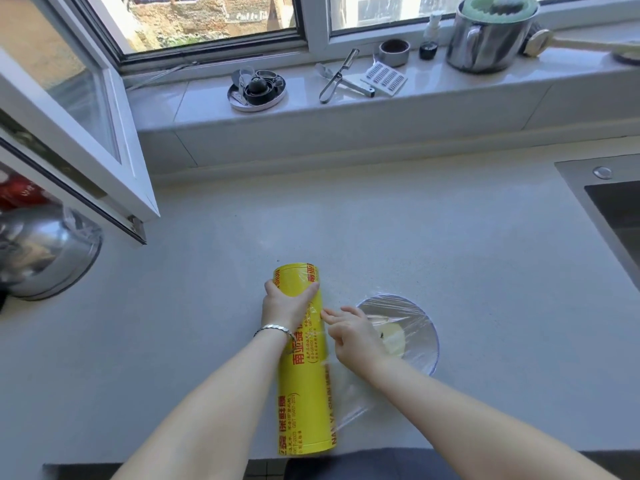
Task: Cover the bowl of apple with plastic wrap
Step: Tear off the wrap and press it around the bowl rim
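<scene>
From the head camera, a long yellow roll of plastic wrap [304, 362] lies on the pale grey counter [450, 254], its length running away from the person. The left hand [284, 304] is clamped over the far part of the roll, thumb on one side and fingers curled round the other, with a silver bracelet [275, 330] on the wrist. Just to the right of the roll stands the bowl [420, 341], a clear film [398, 306] stretched across its top and a pale yellow piece of apple [393, 337] visible beneath it. The right hand [353, 336] hovers between roll and bowl, partly over the bowl's near-left edge, fingertips reaching to the roll's side; the fingers are loosely bent, and whether they pinch the film I cannot tell. A loose sheet of film also trails from the roll toward the counter's near edge, below the right forearm. At far left sits a shiny steel pot [48, 251]; on the windowsill [450, 95] are a peeler [337, 76] and a steel container [485, 39]. A sink [613, 209] shows at the right edge
</scene>
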Demonstrator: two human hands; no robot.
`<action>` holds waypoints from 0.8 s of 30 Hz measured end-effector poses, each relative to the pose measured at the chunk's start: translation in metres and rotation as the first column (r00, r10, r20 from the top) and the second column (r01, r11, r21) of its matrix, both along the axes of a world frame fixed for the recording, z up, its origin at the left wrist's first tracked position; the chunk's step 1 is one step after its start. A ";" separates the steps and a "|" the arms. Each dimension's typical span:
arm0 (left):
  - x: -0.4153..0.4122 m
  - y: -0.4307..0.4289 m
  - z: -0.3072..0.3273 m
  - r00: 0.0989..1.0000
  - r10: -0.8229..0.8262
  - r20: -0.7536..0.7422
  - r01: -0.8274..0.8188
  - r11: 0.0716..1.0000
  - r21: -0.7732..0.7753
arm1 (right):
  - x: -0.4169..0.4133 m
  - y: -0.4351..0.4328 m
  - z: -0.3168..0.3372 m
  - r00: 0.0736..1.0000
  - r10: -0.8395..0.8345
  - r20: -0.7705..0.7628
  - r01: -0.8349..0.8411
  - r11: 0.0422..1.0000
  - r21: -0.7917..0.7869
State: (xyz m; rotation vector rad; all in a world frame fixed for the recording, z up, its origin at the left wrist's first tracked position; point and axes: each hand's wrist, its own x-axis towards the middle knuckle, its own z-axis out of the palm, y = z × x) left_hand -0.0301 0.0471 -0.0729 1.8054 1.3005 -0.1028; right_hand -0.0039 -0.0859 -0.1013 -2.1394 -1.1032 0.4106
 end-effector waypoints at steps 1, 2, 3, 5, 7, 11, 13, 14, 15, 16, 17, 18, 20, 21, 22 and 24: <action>-0.002 0.001 0.001 1.000 0.013 0.024 -0.013 1.000 -0.028 | 0.003 -0.003 0.001 0.999 0.017 -0.045 -0.017 1.000 0.017; -0.004 0.002 0.002 0.999 0.024 0.041 -0.022 0.999 -0.045 | 0.007 -0.005 0.004 0.996 0.036 -0.079 -0.035 0.999 0.005; -0.005 0.003 0.002 0.999 0.024 0.047 -0.022 0.999 -0.050 | 0.010 -0.008 0.009 0.993 0.062 -0.096 -0.067 0.997 -0.049; -0.007 0.002 0.004 0.999 -0.040 -0.001 0.040 0.999 0.003 | 0.007 -0.012 0.016 0.994 0.082 -0.069 -0.089 0.990 -0.112; -0.015 -0.006 0.006 0.979 -0.186 -0.086 0.195 0.974 0.119 | 0.001 -0.017 0.017 0.996 0.084 -0.020 -0.086 0.989 -0.119; -0.052 -0.023 0.001 0.967 -0.247 -0.067 0.254 0.957 0.139 | -0.003 -0.028 0.019 1.000 0.004 0.004 -0.004 0.988 -0.153; -0.068 -0.027 -0.003 0.982 -0.188 0.006 0.187 0.981 0.043 | -0.006 -0.033 0.016 0.991 0.021 0.132 -0.013 0.998 -0.060; -0.073 -0.029 -0.004 0.984 -0.176 0.037 0.177 0.984 -0.003 | -0.008 -0.035 0.014 0.987 0.019 0.160 -0.015 0.999 -0.028; -0.075 -0.031 -0.004 0.984 -0.167 0.068 0.169 0.985 -0.035 | -0.010 -0.036 0.012 0.991 0.028 0.128 -0.026 0.999 -0.021; -0.075 -0.033 -0.003 0.985 -0.152 0.088 0.157 0.986 -0.056 | -0.012 -0.036 0.012 0.996 0.035 0.078 -0.032 0.999 -0.032; -0.074 -0.035 -0.003 0.986 -0.134 0.099 0.141 0.988 -0.065 | -0.013 -0.036 0.011 0.999 0.032 0.028 -0.031 0.998 -0.046; -0.073 -0.036 -0.003 0.988 -0.121 0.100 0.127 0.990 -0.063 | -0.014 -0.036 0.014 0.999 0.036 -0.025 -0.037 0.997 -0.065; -0.072 -0.038 -0.004 0.991 -0.109 0.082 0.113 0.992 -0.047 | -0.014 -0.036 0.017 0.998 0.049 -0.045 -0.051 0.997 -0.049; -0.072 -0.038 -0.005 0.992 -0.104 0.077 0.108 0.993 -0.043 | -0.012 -0.036 0.018 0.997 0.059 -0.052 -0.061 0.998 -0.027; -0.072 -0.037 -0.005 0.992 -0.100 0.078 0.104 0.994 -0.043 | -0.011 -0.036 0.020 0.994 0.084 -0.065 -0.086 0.996 -0.018; -0.074 -0.036 -0.005 0.992 -0.099 0.078 0.102 0.994 -0.042 | -0.008 -0.038 0.020 0.988 0.141 -0.062 -0.142 0.990 -0.008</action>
